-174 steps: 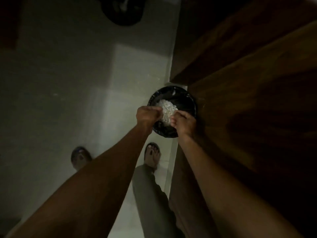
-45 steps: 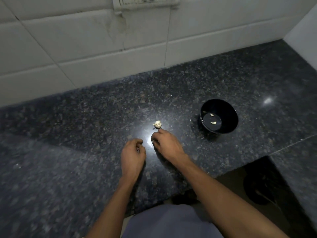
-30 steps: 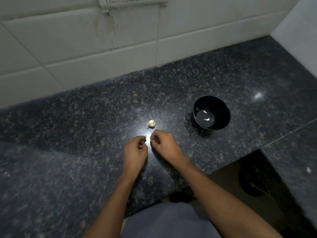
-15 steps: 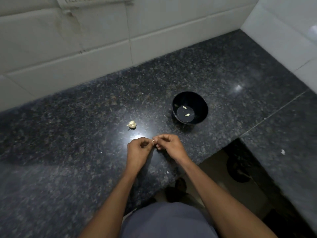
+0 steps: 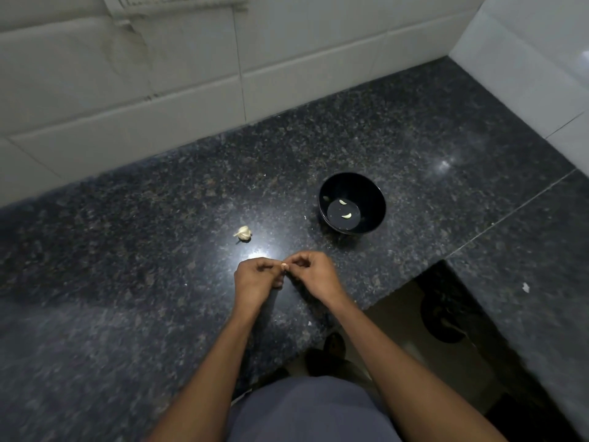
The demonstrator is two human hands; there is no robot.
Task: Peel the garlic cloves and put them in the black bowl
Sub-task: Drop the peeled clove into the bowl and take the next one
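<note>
Beside black bowl (image 5: 376, 189) (two cloves inside), garlic bulb (image 5: 243, 233), countertop (image 5: 430, 129)

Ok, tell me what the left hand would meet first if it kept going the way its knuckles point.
The left hand points right, at the garlic clove pinched between both hands, then the right hand fingers just beyond. Depth looks about equal.

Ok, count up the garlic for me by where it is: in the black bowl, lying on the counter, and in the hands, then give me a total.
In the black bowl: 2 peeled cloves
On the counter: 1 garlic piece
Held between left hand and right hand: 1 clove
Total: 4
</note>
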